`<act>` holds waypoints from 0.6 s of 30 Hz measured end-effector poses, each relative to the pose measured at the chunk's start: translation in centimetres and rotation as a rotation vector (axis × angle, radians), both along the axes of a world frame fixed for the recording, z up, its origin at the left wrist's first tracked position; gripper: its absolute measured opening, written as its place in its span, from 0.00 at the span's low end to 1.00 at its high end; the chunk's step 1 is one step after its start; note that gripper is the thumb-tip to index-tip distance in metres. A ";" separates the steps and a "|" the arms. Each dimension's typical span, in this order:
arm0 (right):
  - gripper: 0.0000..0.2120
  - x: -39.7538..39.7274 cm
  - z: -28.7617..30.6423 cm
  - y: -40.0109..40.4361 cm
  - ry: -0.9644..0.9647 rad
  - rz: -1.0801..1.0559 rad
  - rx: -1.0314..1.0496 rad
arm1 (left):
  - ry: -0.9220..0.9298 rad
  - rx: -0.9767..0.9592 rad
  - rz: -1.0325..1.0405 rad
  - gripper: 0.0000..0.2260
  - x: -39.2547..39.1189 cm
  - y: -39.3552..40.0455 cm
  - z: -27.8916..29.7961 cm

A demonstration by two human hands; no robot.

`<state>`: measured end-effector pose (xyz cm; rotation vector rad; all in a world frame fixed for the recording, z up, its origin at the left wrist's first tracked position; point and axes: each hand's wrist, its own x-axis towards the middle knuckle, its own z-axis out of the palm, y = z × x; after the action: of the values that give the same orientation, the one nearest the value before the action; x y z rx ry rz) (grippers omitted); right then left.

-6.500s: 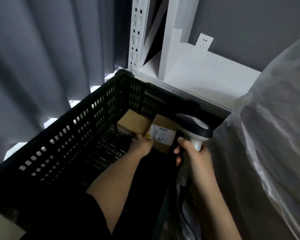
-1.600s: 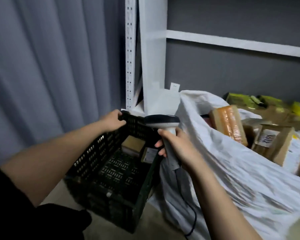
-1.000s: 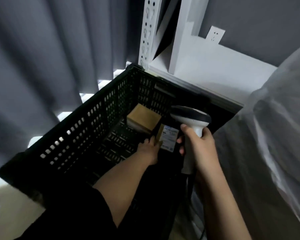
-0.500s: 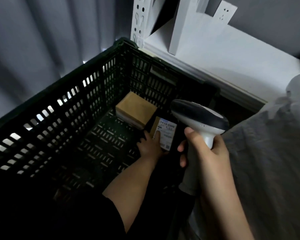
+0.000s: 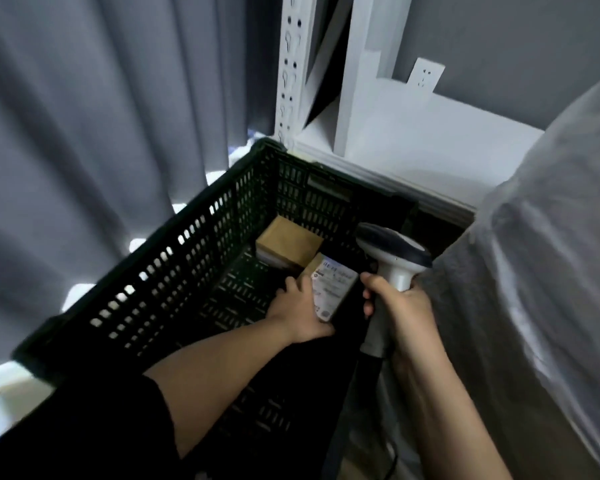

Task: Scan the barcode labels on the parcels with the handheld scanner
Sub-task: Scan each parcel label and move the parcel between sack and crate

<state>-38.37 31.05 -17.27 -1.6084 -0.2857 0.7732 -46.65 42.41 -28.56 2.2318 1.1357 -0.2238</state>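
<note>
Your left hand (image 5: 300,311) now tilts the labelled parcel (image 5: 331,289) up in the crate (image 5: 174,268); your right hand (image 5: 400,308) grips the scanner (image 5: 394,252), ready to scan.

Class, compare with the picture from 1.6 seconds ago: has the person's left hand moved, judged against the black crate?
Yes. The left hand has gone from the black crate's far rim down inside, onto the labelled parcel.

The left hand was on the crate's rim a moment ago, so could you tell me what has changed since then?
The left hand has let go of the rim of the black crate, reached down inside and now holds the labelled parcel, tilting its label up. The right hand still grips the scanner, its head now over the crate beside that parcel. The plain brown parcel has stayed at the far end.
</note>
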 end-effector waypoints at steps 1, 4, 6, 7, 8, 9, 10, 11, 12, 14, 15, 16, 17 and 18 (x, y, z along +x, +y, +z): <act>0.03 -0.1 0.3 -0.2 0.018 0.005 0.009 | -0.007 0.031 0.003 0.41 -1.1 -0.5 1.6; 0.07 -1.3 2.4 -1.3 0.041 0.025 0.049 | -0.004 0.125 0.053 0.45 -4.8 -2.2 7.5; 0.10 -2.5 3.5 -1.8 0.047 0.046 0.078 | -0.018 0.151 0.095 0.46 -6.9 -3.2 11.3; 0.11 -3.4 4.4 -2.4 0.058 0.057 0.096 | -0.030 0.159 0.122 0.46 -8.0 -3.9 13.4; 0.14 -4.2 5.1 -2.9 0.076 0.067 0.113 | -0.048 0.162 0.148 0.45 -8.9 -4.7 15.3; 0.16 -5.2 6.1 -3.6 0.100 0.072 0.135 | -0.074 0.175 0.172 0.44 -9.7 -5.8 17.1; 0.18 -6.1 6.9 -4.1 0.133 0.072 0.165 | -0.105 0.188 0.192 0.44 -10.4 -6.8 18.7; 0.20 -6.9 7.6 -4.6 0.168 0.071 0.204 | -0.140 0.192 0.212 0.43 -10.9 -7.8 20.0; 0.21 -7.8 8.5 -5.3 0.199 0.073 0.251 | -0.175 0.194 0.233 0.42 -11.6 -9.1 21.5; 0.27 -8.9 9.7 -6.2 0.233 0.082 0.334 | -0.229 0.203 0.265 0.40 -12.6 -11.1 23.7; 0.30 -9.2 10.1 -6.6 0.235 0.096 0.353 | -0.245 0.219 0.273 0.40 -13.0 -12.1 24.6; 0.32 -9.4 10.5 -6.8 0.229 0.103 0.360 | -0.260 0.248 0.288 0.40 -13.3 -12.9 25.2; 0.33 -9.7 11.2 -7.2 0.216 0.107 0.364 | -0.265 0.292 0.301 0.40 -13.6 -13.8 25.9; 0.33 -9.8 11.6 -7.5 0.203 0.113 0.372 | -0.259 0.340 0.299 0.41 -13.8 -14.4 26.2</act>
<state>-48.17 23.58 -5.64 -1.1628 -0.3534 0.9048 -60.48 28.05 -2.40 2.2495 1.4213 0.3981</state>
